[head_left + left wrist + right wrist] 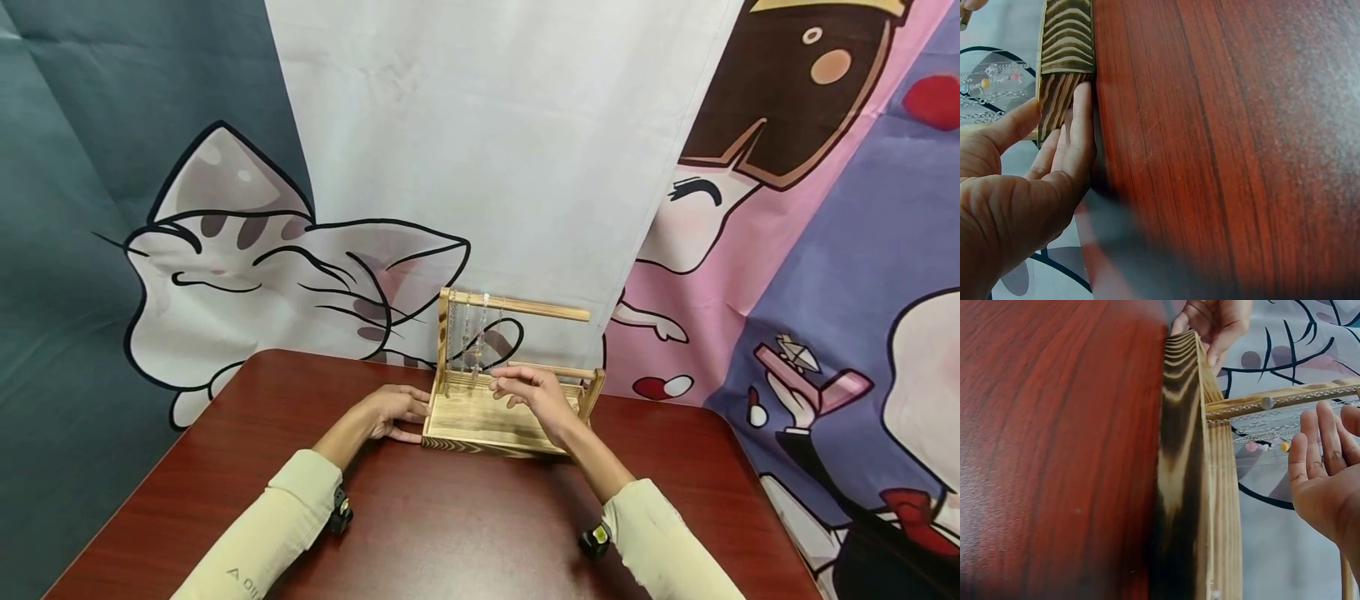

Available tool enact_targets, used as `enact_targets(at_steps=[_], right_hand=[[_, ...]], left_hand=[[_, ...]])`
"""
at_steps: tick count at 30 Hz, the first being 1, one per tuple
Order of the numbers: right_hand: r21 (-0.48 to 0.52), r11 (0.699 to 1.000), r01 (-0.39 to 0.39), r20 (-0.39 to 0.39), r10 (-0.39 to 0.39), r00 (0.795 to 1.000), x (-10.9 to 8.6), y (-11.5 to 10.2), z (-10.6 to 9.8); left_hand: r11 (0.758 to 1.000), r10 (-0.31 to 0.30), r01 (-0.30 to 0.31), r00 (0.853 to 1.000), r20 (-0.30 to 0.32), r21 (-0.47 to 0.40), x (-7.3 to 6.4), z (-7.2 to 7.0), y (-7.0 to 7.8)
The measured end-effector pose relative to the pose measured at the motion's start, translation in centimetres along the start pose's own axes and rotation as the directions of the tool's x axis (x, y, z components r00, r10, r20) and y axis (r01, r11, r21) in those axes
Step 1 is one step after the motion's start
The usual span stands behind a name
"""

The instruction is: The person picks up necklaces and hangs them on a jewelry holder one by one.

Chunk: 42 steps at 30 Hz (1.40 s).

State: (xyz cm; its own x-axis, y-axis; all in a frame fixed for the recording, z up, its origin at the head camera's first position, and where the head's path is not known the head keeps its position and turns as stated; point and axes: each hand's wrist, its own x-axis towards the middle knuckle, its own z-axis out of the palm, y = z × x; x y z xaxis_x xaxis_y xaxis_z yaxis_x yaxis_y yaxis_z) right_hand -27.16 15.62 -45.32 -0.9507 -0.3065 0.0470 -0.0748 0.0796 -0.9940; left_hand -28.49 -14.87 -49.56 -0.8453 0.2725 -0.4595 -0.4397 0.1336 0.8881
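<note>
A wooden jewellery stand (487, 422) with a low tray base stands on the table. Several silvery necklaces (467, 333) hang from its upper bar (540, 308); small pink and yellow pendants show in the wrist views. My left hand (390, 410) holds the tray's left end between thumb and fingers, seen closely in the left wrist view. Above the tray, my right hand (534, 398) has thumb and index finger close together beside the necklaces and appears to pinch a thin chain. Its other fingers (1333, 450) extend in the right wrist view, where the pinch is cut off.
The reddish-brown table (450, 517) extends in front of the stand. A shorter, lower bar (555, 371) runs from the stand's right post (594, 392). A cloth backdrop (487, 150) printed with cartoon figures hangs behind the table.
</note>
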Motion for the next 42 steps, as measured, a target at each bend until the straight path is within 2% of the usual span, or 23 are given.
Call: enact_targets(at_steps=[6,10,16,24,27,30,35,37,42], right_hand=[[-0.077,0.997,-0.003,0.04,0.006,0.999,-0.4,1.1,0.1],[-0.165,0.986,-0.002,0.053,0.011,0.999,-0.7,2.3,0.0],[-0.355,0.935,0.012,0.03,-0.001,1.0,-0.8,4.1,-0.1],[-0.496,0.867,-0.037,-0.016,0.033,0.999,-1.5,5.1,0.3],[-0.563,0.825,-0.052,-0.026,0.045,0.999,-1.8,5.1,0.1],[-0.637,0.769,-0.044,-0.028,0.034,0.999,-2.0,5.1,-0.1],[-0.779,0.626,-0.042,-0.06,-0.007,0.998,-2.2,5.8,-0.9],[-0.818,0.572,-0.058,-0.085,-0.022,0.996,-2.2,6.8,-1.3],[-0.854,0.498,-0.151,-0.156,0.032,0.987,-2.1,7.6,-1.8]], left_hand=[[1.0,0.002,-0.002,1.0,-0.009,0.009,0.0,-0.1,0.0],[1.0,-0.004,0.004,1.0,-0.01,0.005,0.2,-0.1,-0.1],[1.0,-0.01,0.01,1.0,-0.018,0.007,0.3,0.0,-0.3],[1.0,-0.002,0.003,1.0,-0.023,0.023,0.2,0.0,-0.3],[1.0,-0.003,0.004,1.0,-0.019,0.019,0.2,0.2,-0.1],[1.0,-0.005,0.005,1.0,-0.02,0.011,0.2,0.2,0.0],[1.0,-0.005,0.005,0.999,-0.033,0.006,0.1,0.3,0.1],[1.0,0.0,0.001,0.999,-0.033,0.014,0.0,0.4,0.0],[1.0,0.005,-0.004,1.0,-0.031,0.022,0.0,0.3,0.0]])
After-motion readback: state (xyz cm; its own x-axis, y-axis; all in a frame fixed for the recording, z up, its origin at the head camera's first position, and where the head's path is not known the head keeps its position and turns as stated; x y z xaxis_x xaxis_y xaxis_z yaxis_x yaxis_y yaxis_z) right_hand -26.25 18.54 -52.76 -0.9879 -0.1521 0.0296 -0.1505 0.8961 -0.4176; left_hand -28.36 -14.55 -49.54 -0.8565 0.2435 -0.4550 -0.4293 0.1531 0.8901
